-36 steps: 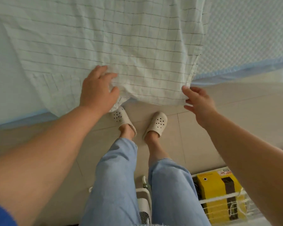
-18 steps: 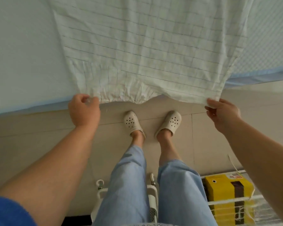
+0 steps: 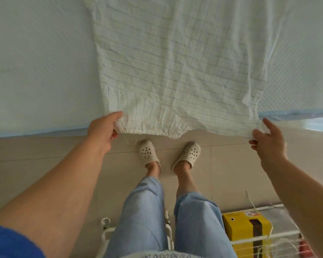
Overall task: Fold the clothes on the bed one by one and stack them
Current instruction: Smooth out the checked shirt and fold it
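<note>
A white garment with a thin grid pattern lies spread flat on the pale bed, its gathered hem hanging just over the near edge. My left hand pinches the hem's left corner between thumb and fingers. My right hand holds the hem's right corner, thumb on top and the index finger pointing up. The garment's far end is cut off at the top of the view.
The bed's blue-trimmed edge runs across the view above a tiled floor. My feet in white clogs stand close to it. A yellow box sits in a white wire rack at the lower right.
My left hand slid from the middle of the hem out to its left corner and gripped it. Both hands moved apart, drawing the hem wider and flatter along the bed edge.
</note>
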Available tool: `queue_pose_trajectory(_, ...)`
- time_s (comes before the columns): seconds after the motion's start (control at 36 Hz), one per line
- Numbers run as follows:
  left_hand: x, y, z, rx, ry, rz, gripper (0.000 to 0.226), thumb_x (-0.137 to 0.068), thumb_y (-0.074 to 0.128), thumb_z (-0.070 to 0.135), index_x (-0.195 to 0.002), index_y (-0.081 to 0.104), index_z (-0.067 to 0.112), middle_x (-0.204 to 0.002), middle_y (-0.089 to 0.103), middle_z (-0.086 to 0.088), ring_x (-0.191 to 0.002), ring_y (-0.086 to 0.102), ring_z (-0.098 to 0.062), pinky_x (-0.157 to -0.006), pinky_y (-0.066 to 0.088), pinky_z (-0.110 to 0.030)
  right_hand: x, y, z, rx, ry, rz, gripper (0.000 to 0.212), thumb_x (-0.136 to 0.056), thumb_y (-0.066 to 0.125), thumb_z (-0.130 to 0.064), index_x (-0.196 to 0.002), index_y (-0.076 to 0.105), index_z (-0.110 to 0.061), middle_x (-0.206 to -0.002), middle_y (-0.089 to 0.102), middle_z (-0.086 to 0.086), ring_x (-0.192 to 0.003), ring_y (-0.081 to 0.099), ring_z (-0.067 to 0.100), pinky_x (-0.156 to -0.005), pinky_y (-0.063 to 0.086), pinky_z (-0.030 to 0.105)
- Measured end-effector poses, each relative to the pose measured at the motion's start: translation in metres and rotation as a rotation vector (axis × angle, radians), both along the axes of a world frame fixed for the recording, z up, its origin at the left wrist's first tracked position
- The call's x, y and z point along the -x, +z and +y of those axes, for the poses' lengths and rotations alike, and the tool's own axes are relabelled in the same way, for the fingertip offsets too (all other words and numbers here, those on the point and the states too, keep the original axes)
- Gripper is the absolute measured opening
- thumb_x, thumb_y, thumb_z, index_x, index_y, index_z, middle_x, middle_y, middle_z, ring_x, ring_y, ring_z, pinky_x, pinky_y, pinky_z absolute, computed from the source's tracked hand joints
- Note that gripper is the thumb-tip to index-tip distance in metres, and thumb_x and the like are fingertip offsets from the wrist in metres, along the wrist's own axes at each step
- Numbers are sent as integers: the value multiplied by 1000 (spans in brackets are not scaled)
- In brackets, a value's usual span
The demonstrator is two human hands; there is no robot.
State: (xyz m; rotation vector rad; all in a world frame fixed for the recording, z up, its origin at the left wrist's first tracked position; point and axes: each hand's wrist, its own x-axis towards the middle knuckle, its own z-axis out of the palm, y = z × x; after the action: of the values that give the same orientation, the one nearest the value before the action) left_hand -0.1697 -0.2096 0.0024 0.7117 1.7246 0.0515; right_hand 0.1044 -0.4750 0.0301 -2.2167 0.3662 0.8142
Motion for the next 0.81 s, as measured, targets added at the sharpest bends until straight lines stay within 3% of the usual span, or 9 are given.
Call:
queue_pose_trajectory(0.17, -20, 47, 30, -61, -33, -157, 24, -83, 65, 22, -64, 57, 11, -53, 57, -1, -66, 55, -18, -66, 44, -32, -27, 25, 9, -48, 7, 95, 23, -90, 49, -3, -98, 67, -15, -81, 61, 2, -59, 59, 13, -58, 48, 25)
queue_pose_trajectory(0.22, -34, 60, 45, -50, -10, -253, 15, -86, 62, 22, -75, 64, 11, -66, 67, -2, -70, 63, -18, -64, 47, -29, -42, 28, 10, -75, 7, 123, 28, -88, 46, 3, -92, 65, -17, -80, 60, 5, -52, 61, 5, -52, 52, 21)
queue_pose_trajectory(0.28, -53, 70, 61, -40, 21, -356, 12, -88, 59, 21, -88, 66, 11, -82, 73, -3, -76, 69, -17, -66, 52, -30, -59, 28, 11, -42, 146, 141, 39, -85, 44, 11, -106, 61, -17, -83, 59, 7, -56, 62, 6, -53, 51, 16)
queue_pose_trajectory(0.36, -88, 77, 87, -72, 56, -431, 13, -89, 56, 18, -91, 65, 8, -85, 72, -6, -77, 70, -18, -63, 55, -30, -88, 27, 21, 161, 470, 65, 47, -84, 53, 7, -120, 55, -22, -74, 58, 5, -61, 54, 23, -53, 43, 28)
queue_pose_trajectory(0.42, -115, 77, 104, -92, 99, -431, 13, -89, 57, 17, -94, 63, 7, -89, 70, -9, -79, 69, -20, -64, 56, -30, -110, 29, 34, 225, 609, -54, 31, -80, 67, -5, -102, 61, -27, -68, 58, -2, -58, 52, 20, -50, 39, 27)
queue_pose_trajectory(0.5, -153, 71, 130, -110, 191, -391, 12, -88, 59, 15, -97, 61, 8, -91, 67, -10, -77, 69, -21, -66, 57, -33, -145, 27, 58, 151, 686, -184, 26, -75, 77, -17, -71, 59, -35, -79, 58, -6, -71, 55, 18, -67, 41, 30)
queue_pose_trajectory(0.56, -177, 63, 146, -106, 229, -373, 13, -88, 58, 15, -100, 58, 9, -93, 64, -9, -77, 68, -21, -64, 57, -32, -169, 21, 72, 69, 624, -214, 27, -74, 78, -16, -73, 59, -34, -87, 57, -4, -78, 54, 16, -76, 41, 28)
queue_pose_trajectory(0.69, -227, 41, 179, -84, 266, -307, 6, -91, 54, 18, -90, 53, 12, -88, 61, -9, -62, 68, -19, -59, 56, -29, -221, -6, 103, -222, 227, 145, 9, -81, 67, -10, -87, 67, -16, -76, 72, -4, -77, 68, 16, -70, 52, 26)
queue_pose_trajectory(0.81, -257, 20, 197, -93, 209, -235, 8, -92, 50, 18, -87, 53, 12, -86, 61, -8, -58, 69, -17, -56, 54, -27, -241, -36, 131, -181, 160, 209, 4, -85, 65, -14, -86, 65, -18, -76, 73, -7, -78, 70, 14, -66, 54, 31)
